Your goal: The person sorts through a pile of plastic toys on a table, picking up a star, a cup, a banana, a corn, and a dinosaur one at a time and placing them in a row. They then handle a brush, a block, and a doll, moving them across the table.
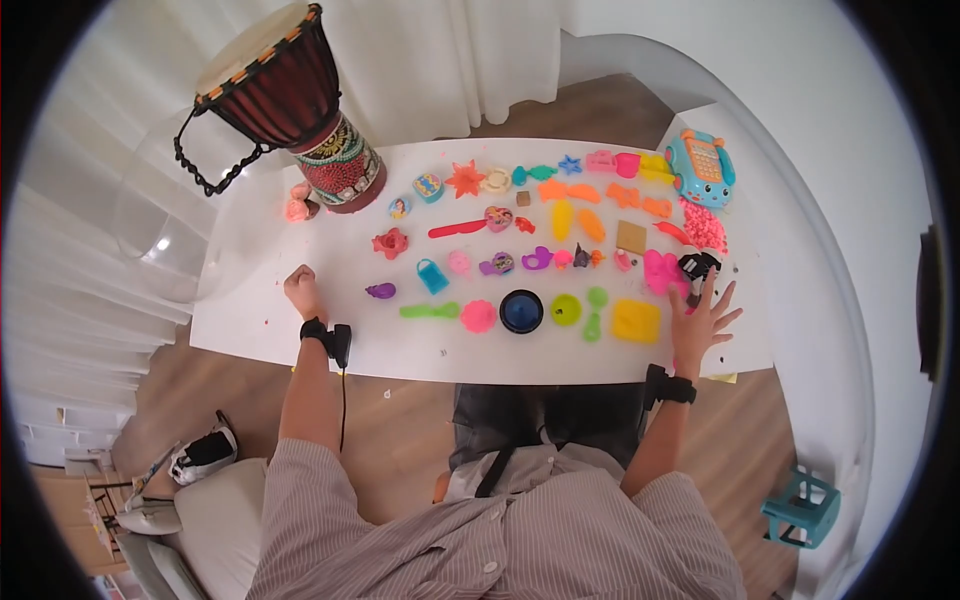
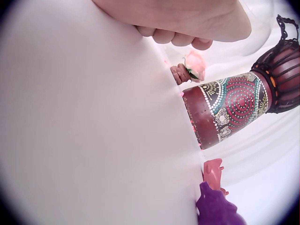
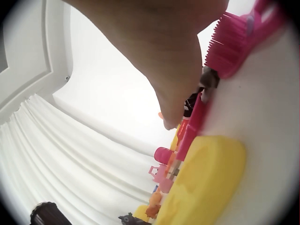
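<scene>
My left hand (image 1: 303, 290) rests at the left part of the white table (image 1: 250, 335), its fingers curled in with nothing visible in them. The same hand (image 2: 187, 18) fills the top of the left wrist view, fingertips tucked under. On the right, my other hand (image 1: 703, 320) has its fingers spread wide, over the table edge side. Beyond its fingertips lies a black and white item (image 1: 699, 264), beside a pink mold (image 1: 664, 270). A pink brush (image 3: 229, 44) shows close by that hand in the right wrist view. Left of it sits a yellow slab (image 1: 635, 320).
A djembe drum (image 1: 340, 165) stands at the back left, near a pink flower (image 1: 299, 205). Rows of colorful toys and molds cover the middle, including a dark blue bowl (image 1: 521, 312) and a red knife (image 1: 457, 229). A toy telephone (image 1: 702, 170) stands at the back right.
</scene>
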`<control>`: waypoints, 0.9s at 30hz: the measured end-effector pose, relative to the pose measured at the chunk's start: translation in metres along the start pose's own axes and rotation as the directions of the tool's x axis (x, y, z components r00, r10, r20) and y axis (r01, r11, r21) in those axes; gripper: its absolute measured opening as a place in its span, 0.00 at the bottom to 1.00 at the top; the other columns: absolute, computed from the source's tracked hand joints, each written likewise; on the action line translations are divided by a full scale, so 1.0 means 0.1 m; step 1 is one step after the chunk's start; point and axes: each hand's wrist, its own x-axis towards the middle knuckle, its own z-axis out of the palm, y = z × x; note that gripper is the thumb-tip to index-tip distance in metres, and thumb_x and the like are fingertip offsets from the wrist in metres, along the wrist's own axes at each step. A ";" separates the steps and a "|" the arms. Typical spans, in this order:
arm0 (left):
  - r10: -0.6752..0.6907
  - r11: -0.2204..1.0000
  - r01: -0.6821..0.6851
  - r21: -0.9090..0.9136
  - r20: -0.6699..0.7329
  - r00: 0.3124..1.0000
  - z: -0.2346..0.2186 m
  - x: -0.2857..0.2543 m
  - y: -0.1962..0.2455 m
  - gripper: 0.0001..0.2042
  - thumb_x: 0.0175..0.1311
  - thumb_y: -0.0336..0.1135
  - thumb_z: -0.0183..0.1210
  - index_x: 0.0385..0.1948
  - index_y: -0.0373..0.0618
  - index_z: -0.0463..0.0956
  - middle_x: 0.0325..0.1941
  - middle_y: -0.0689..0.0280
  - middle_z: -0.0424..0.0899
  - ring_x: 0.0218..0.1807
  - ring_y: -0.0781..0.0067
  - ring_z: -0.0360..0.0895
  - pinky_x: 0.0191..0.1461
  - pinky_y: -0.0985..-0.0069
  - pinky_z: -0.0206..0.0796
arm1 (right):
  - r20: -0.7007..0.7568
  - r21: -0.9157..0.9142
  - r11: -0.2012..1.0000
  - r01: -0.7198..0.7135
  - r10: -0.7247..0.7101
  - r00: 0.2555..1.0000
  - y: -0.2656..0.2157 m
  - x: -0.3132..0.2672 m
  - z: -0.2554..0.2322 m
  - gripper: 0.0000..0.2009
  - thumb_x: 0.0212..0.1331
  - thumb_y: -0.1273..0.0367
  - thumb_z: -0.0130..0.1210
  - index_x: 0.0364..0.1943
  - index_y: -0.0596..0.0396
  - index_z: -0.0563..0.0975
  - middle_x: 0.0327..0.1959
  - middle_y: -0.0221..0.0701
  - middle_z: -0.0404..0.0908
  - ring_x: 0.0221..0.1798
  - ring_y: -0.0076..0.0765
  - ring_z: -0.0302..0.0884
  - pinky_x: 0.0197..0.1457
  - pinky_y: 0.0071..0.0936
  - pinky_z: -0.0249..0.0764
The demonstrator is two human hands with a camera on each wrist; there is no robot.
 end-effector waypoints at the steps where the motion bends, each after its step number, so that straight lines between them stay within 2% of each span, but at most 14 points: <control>1: -0.015 1.000 0.015 -0.009 0.004 1.000 0.00 0.00 0.00 0.02 0.41 0.24 0.42 0.13 0.41 0.60 0.17 0.73 0.52 0.23 0.80 0.47 0.28 0.71 0.36 | 0.006 0.000 1.000 0.012 -0.012 1.000 -0.06 0.01 -0.01 0.49 0.57 0.36 0.66 0.83 0.20 0.56 0.89 0.36 0.37 0.86 0.79 0.22 0.73 0.93 0.35; 3: -0.006 1.000 0.006 -0.009 0.006 1.000 0.00 -0.01 0.02 0.02 0.41 0.24 0.42 0.13 0.41 0.60 0.17 0.73 0.52 0.23 0.80 0.47 0.28 0.71 0.36 | 0.095 -0.006 0.998 -0.058 0.058 0.994 -0.18 0.04 -0.04 0.49 0.57 0.35 0.64 0.83 0.20 0.55 0.89 0.34 0.38 0.86 0.78 0.23 0.73 0.93 0.36; 7: -0.010 1.000 0.010 -0.013 0.011 1.000 0.00 -0.01 0.01 0.02 0.42 0.24 0.42 0.14 0.41 0.60 0.18 0.72 0.51 0.23 0.80 0.47 0.28 0.71 0.37 | 0.184 -0.029 0.999 -0.034 0.038 0.982 -0.35 0.06 0.03 0.50 0.57 0.34 0.64 0.83 0.20 0.53 0.89 0.35 0.41 0.86 0.79 0.27 0.73 0.93 0.37; 9: -0.003 1.000 0.002 0.004 0.006 1.000 0.00 -0.02 0.03 0.03 0.42 0.25 0.42 0.14 0.41 0.60 0.18 0.72 0.51 0.23 0.79 0.48 0.28 0.71 0.38 | 0.200 -0.043 0.999 -0.016 0.024 0.979 -0.41 0.07 0.11 0.50 0.58 0.35 0.64 0.83 0.21 0.51 0.88 0.36 0.45 0.85 0.78 0.36 0.74 0.89 0.43; 10: 0.006 1.000 -0.006 0.020 0.004 1.000 0.00 -0.03 0.03 0.03 0.43 0.25 0.42 0.14 0.41 0.60 0.18 0.72 0.51 0.23 0.79 0.48 0.27 0.71 0.39 | 0.200 -0.043 0.999 -0.014 0.023 0.979 -0.42 0.07 0.16 0.50 0.58 0.35 0.64 0.83 0.21 0.51 0.88 0.36 0.45 0.85 0.78 0.36 0.74 0.89 0.43; 12: 0.011 1.000 -0.011 0.024 0.005 1.000 0.00 -0.04 0.05 0.03 0.43 0.25 0.42 0.15 0.41 0.61 0.18 0.71 0.52 0.23 0.79 0.49 0.27 0.71 0.40 | 0.172 0.010 1.000 0.018 -0.019 0.985 -0.46 0.07 0.26 0.49 0.59 0.38 0.64 0.84 0.22 0.52 0.86 0.37 0.52 0.84 0.72 0.47 0.75 0.82 0.50; 13: 0.015 0.999 -0.015 0.029 0.007 1.000 0.00 -0.04 0.04 0.03 0.44 0.25 0.43 0.15 0.40 0.61 0.18 0.71 0.52 0.23 0.79 0.49 0.27 0.71 0.40 | 0.171 0.011 1.000 0.021 -0.023 0.985 -0.50 0.05 0.28 0.49 0.59 0.38 0.64 0.84 0.22 0.52 0.86 0.37 0.52 0.84 0.72 0.47 0.75 0.82 0.50; 15: 0.015 1.000 -0.016 0.018 0.005 1.000 0.00 -0.05 0.03 0.03 0.44 0.25 0.42 0.15 0.40 0.61 0.18 0.71 0.53 0.23 0.79 0.50 0.27 0.71 0.41 | 0.121 -0.004 0.992 0.127 -0.126 0.985 -0.57 0.02 0.34 0.46 0.61 0.43 0.64 0.82 0.25 0.55 0.82 0.38 0.60 0.82 0.63 0.57 0.74 0.74 0.55; 16: 0.018 1.000 -0.018 0.009 0.007 1.000 0.00 -0.04 0.03 0.03 0.44 0.25 0.42 0.15 0.39 0.62 0.18 0.71 0.53 0.23 0.79 0.50 0.27 0.71 0.41 | 0.121 -0.003 0.992 0.129 -0.128 0.984 -0.58 0.02 0.37 0.46 0.61 0.43 0.64 0.82 0.25 0.55 0.82 0.38 0.60 0.82 0.63 0.57 0.74 0.74 0.55; 18: 0.016 1.000 -0.016 0.015 0.004 1.000 0.00 -0.04 0.02 0.03 0.44 0.25 0.42 0.15 0.39 0.62 0.18 0.71 0.53 0.22 0.79 0.50 0.27 0.71 0.42 | 0.023 0.042 0.986 0.162 -0.164 0.986 -0.60 0.01 0.43 0.40 0.62 0.47 0.64 0.80 0.26 0.61 0.76 0.36 0.68 0.77 0.57 0.64 0.72 0.69 0.60; 19: 0.014 1.000 -0.014 0.021 0.004 1.000 0.00 -0.03 0.02 0.03 0.44 0.25 0.42 0.15 0.39 0.62 0.18 0.71 0.53 0.22 0.79 0.51 0.27 0.71 0.42 | 0.023 0.043 0.986 0.163 -0.164 0.986 -0.63 0.02 0.38 0.40 0.62 0.47 0.64 0.80 0.26 0.61 0.76 0.36 0.68 0.77 0.57 0.64 0.72 0.69 0.60; 21: 0.016 1.000 -0.017 0.024 0.006 1.000 0.00 -0.02 -0.01 0.03 0.44 0.25 0.43 0.15 0.39 0.63 0.18 0.71 0.53 0.22 0.78 0.51 0.27 0.71 0.42 | 0.053 0.053 0.994 0.091 -0.094 0.994 -0.74 0.01 0.25 0.36 0.62 0.51 0.66 0.76 0.27 0.67 0.71 0.33 0.73 0.71 0.54 0.70 0.69 0.65 0.64; 25: 0.027 0.999 -0.028 0.034 0.012 1.000 0.00 -0.02 -0.02 0.03 0.44 0.25 0.43 0.15 0.38 0.63 0.17 0.70 0.53 0.22 0.78 0.51 0.27 0.71 0.43 | 0.044 0.132 0.988 0.082 -0.089 0.995 -0.71 0.07 0.25 0.34 0.60 0.53 0.69 0.72 0.28 0.71 0.66 0.30 0.76 0.66 0.53 0.74 0.66 0.63 0.67; 27: 0.036 0.998 -0.036 0.041 0.005 0.999 0.00 -0.04 0.00 0.03 0.44 0.25 0.43 0.15 0.38 0.64 0.17 0.70 0.54 0.22 0.78 0.51 0.27 0.71 0.43 | 0.016 0.225 0.971 0.080 -0.086 0.996 -0.69 0.10 0.25 0.29 0.57 0.58 0.71 0.65 0.34 0.77 0.59 0.30 0.78 0.61 0.49 0.78 0.62 0.55 0.73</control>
